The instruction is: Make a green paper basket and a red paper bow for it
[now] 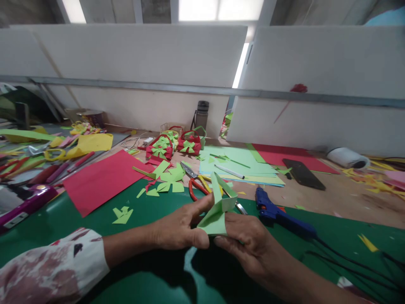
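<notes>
A folded light green paper piece [218,213], box-like with upright flaps, is held up between both hands over the green mat. My left hand [185,223] grips its left side, thumb below and index finger along the upper side. My right hand [249,238] pinches it from the right, with the thumb under its lower edge and the other fingers curled or hidden behind the paper. Just beyond lie orange-handled scissors [193,190], partly covered by the hands and paper. To the right of my right hand rests a blue glue gun [281,215] with a black cord.
Green paper scraps [171,177] and a red sheet [106,181] lie to the left. Small red paper baskets [190,145] with green bows stand behind, near a dark bottle [201,116]. Stacked coloured sheets [240,162], a pen [229,171] and a phone [303,174] lie right of centre.
</notes>
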`<state>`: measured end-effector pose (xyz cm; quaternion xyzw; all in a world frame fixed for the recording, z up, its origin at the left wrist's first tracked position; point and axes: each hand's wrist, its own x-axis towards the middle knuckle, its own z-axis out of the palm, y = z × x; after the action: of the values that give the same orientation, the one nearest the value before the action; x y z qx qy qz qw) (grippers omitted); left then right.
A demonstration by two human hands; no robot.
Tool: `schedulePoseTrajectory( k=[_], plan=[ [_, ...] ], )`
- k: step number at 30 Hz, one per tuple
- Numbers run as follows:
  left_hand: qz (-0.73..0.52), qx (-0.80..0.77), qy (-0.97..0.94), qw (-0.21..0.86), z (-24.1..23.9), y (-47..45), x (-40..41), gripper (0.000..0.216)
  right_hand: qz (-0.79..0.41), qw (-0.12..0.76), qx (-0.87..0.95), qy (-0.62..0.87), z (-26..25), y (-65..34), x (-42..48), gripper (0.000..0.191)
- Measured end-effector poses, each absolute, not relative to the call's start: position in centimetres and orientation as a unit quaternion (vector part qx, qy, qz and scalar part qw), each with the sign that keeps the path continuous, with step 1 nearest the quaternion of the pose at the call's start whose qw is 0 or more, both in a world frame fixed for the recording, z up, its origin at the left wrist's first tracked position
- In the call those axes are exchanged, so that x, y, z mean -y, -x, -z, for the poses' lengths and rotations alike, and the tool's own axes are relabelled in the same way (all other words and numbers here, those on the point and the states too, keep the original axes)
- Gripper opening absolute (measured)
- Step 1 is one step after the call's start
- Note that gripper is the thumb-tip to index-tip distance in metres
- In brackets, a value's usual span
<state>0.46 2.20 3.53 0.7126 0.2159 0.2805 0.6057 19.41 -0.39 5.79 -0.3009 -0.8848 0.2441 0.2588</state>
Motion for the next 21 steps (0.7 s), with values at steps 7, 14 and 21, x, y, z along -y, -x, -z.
schedulePoseTrajectory(
  k=[7, 14, 21],
  plan=[
    [-0.284, -0.270, -0.748, 0.536, -4.0, -0.8, -1.6, 0.035, -0.233, 0.239, 0.893, 0.301, -5.3, -19.2, 0.6, 0.020],
    [-0.272, -0.360, -0.816, 0.362, -4.7, -0.6, -1.5, 0.028, -0.211, 0.205, 0.902, 0.315, -5.1, -19.3, 0.6, 0.019],
    [-0.226, -0.370, -0.782, 0.448, -4.2, -0.4, -1.5, 0.028, -0.215, 0.184, 0.890, 0.359, -5.1, -18.9, 0.6, 0.017]
  ],
)
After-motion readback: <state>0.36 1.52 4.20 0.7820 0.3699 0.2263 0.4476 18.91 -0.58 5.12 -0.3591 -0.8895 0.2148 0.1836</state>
